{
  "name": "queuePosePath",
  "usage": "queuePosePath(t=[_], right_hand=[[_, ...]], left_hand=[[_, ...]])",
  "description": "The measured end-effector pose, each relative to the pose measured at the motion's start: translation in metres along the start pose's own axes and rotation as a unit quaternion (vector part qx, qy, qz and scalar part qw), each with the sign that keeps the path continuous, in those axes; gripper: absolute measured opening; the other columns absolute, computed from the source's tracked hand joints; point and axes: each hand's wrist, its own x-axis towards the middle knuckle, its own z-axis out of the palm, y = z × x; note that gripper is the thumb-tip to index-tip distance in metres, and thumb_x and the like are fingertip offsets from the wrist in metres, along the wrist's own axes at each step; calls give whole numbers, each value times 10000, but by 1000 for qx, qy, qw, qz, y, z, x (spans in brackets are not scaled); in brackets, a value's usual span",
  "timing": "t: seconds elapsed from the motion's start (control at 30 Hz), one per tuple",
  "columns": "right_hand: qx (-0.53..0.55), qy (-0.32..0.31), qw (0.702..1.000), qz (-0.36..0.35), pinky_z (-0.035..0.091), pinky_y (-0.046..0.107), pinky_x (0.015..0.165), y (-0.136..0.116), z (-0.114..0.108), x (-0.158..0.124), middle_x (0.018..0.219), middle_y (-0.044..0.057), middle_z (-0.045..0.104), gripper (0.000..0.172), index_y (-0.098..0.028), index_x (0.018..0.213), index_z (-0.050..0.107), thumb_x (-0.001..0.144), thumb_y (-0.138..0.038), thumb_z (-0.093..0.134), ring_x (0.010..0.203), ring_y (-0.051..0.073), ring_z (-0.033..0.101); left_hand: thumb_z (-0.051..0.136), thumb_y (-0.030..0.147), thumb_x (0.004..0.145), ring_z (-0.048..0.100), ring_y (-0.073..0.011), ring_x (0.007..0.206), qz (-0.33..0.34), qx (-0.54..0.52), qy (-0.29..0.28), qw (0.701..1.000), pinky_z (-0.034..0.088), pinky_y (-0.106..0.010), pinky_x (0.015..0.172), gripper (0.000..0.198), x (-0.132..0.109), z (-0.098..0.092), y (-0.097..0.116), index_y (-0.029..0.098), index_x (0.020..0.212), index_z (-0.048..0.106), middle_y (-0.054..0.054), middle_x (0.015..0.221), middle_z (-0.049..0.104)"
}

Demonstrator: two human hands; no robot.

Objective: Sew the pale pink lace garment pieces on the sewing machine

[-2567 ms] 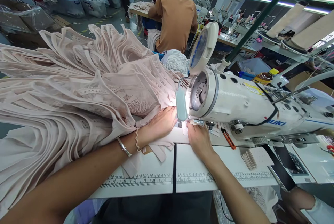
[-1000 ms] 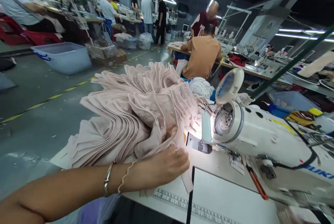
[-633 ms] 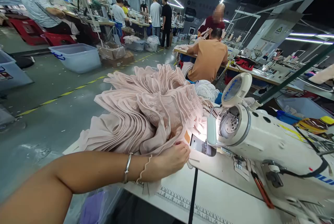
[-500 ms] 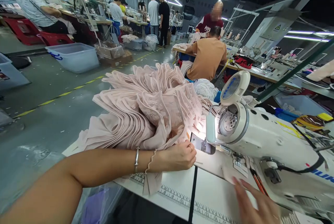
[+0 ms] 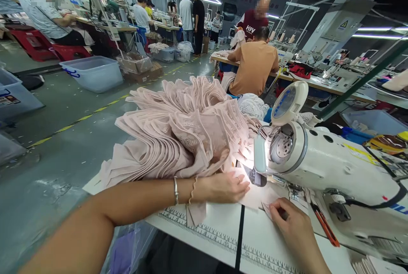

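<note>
My left hand (image 5: 227, 187) reaches in from the left with its fingers loosely stretched, touching a pale pink fabric piece (image 5: 247, 195) beside the needle area. A large bundle of pink lace-trimmed garment pieces (image 5: 194, 133) is heaped behind that wrist, and a strip of pink cloth (image 5: 196, 213) hangs below it. My right hand (image 5: 291, 223) is in a pinch on the corner of a small pink fabric piece (image 5: 266, 208), just above the table. Close to both hands stands a white sewing machine (image 5: 338, 159) with its lamp (image 5: 259, 153) lit. The needle is hidden.
The white tabletop has a printed ruler (image 5: 219, 240) along its front. Orange-handled snips (image 5: 325, 225) lie by the machine base, near a stack of pale fabric pieces (image 5: 371, 265). A plastic tub (image 5: 92, 74) sits on the floor. A person in tan (image 5: 255, 67) is seated ahead.
My right hand has moved up and left from the table front and now pinches a fabric piece. My left hand's fingers have loosened from a pinch, and pale fabric lies by the needle area.
</note>
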Motion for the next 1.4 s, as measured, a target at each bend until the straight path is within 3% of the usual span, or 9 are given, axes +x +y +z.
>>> queuePosePath(t=[0.13,0.23,0.37,0.53,0.7,0.8,0.87,1.07,1.4], right_hand=[[-71,15,996,-59,433,265,515,1,13,-3,690,4,591,217,-254,764,492,970,-274,428,565,159,571],[-143,26,985,-89,399,288,543,-5,18,-4,736,30,578,187,-244,823,477,991,-258,397,626,185,561],[-179,8,982,-66,324,301,532,-18,17,6,668,16,536,287,-249,758,433,1027,-244,332,584,183,506],[-96,-34,994,41,342,286,570,-19,26,27,651,11,561,240,-239,758,483,981,-264,399,615,183,520],[55,-38,987,146,377,273,571,-21,33,36,593,-32,540,211,-243,737,501,924,-340,487,542,153,482],[105,-35,978,175,409,277,604,-23,32,35,613,-26,574,158,-235,767,536,897,-308,481,562,153,513],[121,-40,974,186,426,279,621,-23,31,34,668,-7,619,135,-229,797,561,881,-289,475,605,160,547],[116,-22,973,200,432,283,626,-23,32,34,673,-4,622,159,-230,785,569,886,-316,482,610,161,546],[108,-20,975,191,437,276,613,-22,35,34,653,-12,605,173,-225,771,571,896,-297,477,587,150,526]], left_hand=[[435,31,934,730,-326,905,70,150,5,986,531,-410,554,342,12,-2,40,-27,1185,660,-273,1110,704],[432,21,918,736,-355,921,33,189,-19,981,547,-433,571,374,13,-4,52,-43,1221,642,-282,1090,711],[419,72,949,706,-352,1018,-51,125,-49,990,549,-410,623,377,10,-9,48,-21,1255,618,-264,1120,697],[409,50,966,637,-281,1154,-25,-18,-26,999,486,-428,1006,319,10,-6,35,2,1211,609,-233,1230,647],[394,-21,935,649,-235,1147,-77,-119,-41,989,479,-418,1053,316,9,1,18,56,1177,584,-186,1232,665],[384,-34,938,639,-172,1181,-148,-223,8,963,493,-337,1057,370,8,5,13,95,1238,557,-125,1258,673],[385,-45,928,635,-148,1192,-130,-274,33,952,507,-285,1027,405,8,7,16,114,1258,558,-102,1284,670],[452,-11,905,611,-282,1234,-51,-146,10,988,424,-451,1105,415,5,4,33,22,1308,547,-193,1289,654],[405,36,952,622,-282,1182,-55,-89,-26,994,444,-426,1040,388,6,4,32,35,1315,541,-173,1271,655]])
